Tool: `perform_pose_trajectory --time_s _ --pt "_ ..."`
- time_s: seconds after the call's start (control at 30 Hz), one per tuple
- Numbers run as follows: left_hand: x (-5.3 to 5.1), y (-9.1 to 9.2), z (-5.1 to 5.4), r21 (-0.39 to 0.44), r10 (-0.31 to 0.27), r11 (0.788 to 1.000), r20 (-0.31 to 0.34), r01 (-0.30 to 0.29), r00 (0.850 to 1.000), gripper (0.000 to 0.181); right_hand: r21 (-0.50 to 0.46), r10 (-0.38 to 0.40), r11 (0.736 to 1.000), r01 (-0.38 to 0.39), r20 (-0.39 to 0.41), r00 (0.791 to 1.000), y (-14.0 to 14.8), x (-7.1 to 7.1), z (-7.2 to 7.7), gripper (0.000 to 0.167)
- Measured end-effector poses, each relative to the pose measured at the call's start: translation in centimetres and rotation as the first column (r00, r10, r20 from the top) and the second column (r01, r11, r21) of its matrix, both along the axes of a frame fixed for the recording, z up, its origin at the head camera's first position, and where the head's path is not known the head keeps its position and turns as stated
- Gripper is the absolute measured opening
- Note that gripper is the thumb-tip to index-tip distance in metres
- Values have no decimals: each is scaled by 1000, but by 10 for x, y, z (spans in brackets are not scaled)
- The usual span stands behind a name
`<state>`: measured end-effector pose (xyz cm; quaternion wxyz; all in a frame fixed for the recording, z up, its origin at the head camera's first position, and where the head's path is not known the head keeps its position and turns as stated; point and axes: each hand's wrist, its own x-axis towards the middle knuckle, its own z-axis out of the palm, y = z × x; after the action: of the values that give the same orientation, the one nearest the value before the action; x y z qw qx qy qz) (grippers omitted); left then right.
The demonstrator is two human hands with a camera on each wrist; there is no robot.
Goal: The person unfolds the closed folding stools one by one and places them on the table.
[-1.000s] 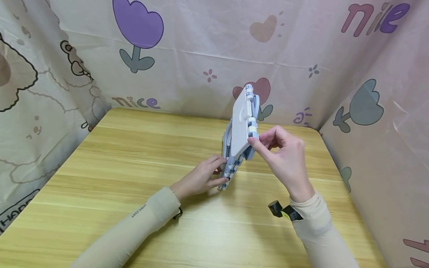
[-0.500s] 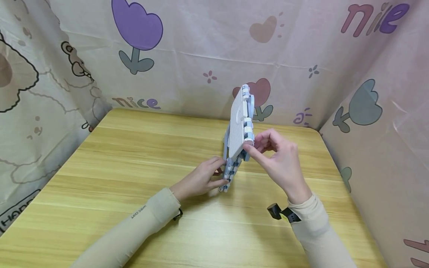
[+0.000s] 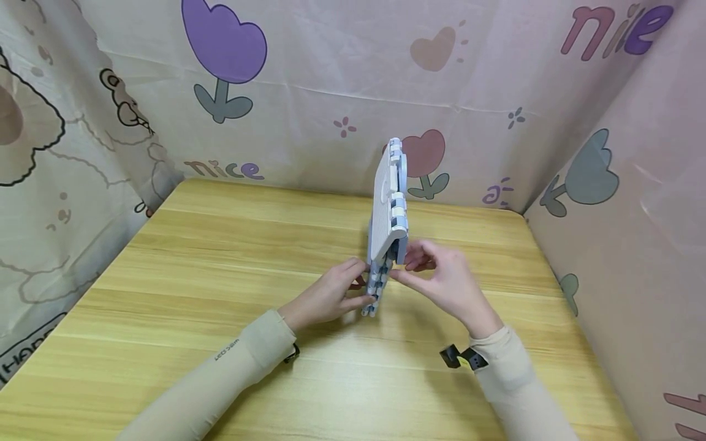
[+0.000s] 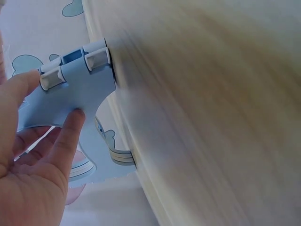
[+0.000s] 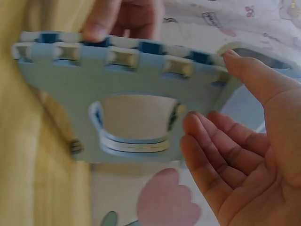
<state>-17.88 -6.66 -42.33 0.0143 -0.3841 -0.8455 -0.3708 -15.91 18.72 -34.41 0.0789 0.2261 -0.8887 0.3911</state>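
A folding step stool (image 3: 388, 196), with a white ribbed top and light-blue leg panels, stands partly folded on its narrow side. My left hand (image 3: 333, 291) grips the near leg panel (image 4: 84, 84) beside its hinge edge. In the left wrist view, some of its fingers pass behind the panel at the cut-out. My right hand (image 3: 441, 282) is at the other leg panel (image 5: 141, 87), thumb against the hinge row and relaxed fingers beside the panel. In the right wrist view, left-hand fingers (image 5: 101, 23) show beyond the hinge row. Whether the right fingertips touch the panel I cannot tell.
A wooden table (image 3: 220, 245) lies under both arms. Patterned cloth (image 3: 331, 73) hangs behind and on both sides of it. A black wrist strap with a small camera (image 3: 460, 356) is on the right wrist.
The right hand has let go of the stool top's lower corner and moved down and left to the leg hinge. The top has swung left, closer to the left hand, which stays in place.
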Motion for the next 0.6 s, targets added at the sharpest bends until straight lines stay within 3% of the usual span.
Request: perform_pose_trajectory --time_s 0.33,0.6 --pt "1 0 2 -8 4 1000 8 -3 1000 49 3 35 999 -36 114 993 -5 -7 -27 36" --pt "1 0 3 2 1 1000 12 -1 1000 47 -18 79 997 -77 102 992 -10 -8 -36 30"
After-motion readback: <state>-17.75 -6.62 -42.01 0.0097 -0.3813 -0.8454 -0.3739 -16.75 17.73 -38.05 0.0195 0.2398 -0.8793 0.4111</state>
